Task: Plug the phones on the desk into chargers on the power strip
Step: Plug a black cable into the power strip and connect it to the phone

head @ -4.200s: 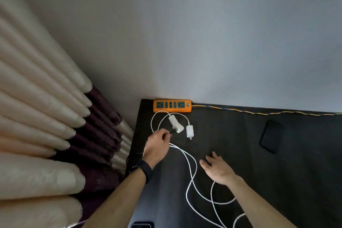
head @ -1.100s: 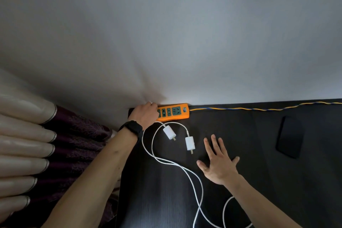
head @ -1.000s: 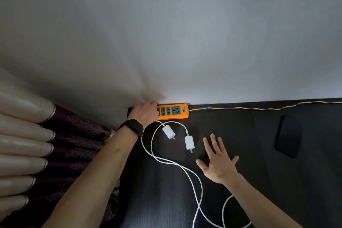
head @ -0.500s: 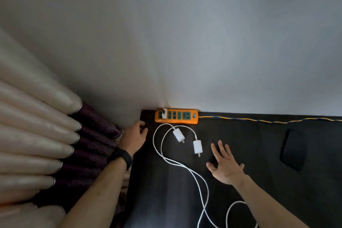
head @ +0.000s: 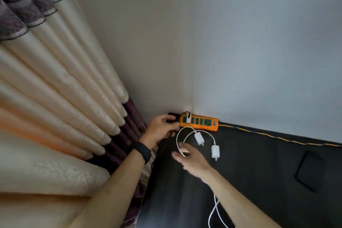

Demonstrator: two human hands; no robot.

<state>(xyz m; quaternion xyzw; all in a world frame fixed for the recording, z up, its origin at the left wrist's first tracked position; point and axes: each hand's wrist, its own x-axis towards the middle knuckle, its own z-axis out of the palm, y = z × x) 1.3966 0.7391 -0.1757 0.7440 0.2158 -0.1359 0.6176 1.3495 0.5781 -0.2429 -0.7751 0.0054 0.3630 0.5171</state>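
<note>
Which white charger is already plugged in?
Find the orange power strip against the wall at the dark desk's back corner. The plugged charger stands in its leftmost socket, beside the left hand; two other chargers lie loose on the desk.

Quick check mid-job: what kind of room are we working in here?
Probably a home room, a bedroom or study corner. A dark desk sits against a plain wall, pleated cream-and-purple curtains hang beside it, and an orange power strip lies at the back edge.
</note>
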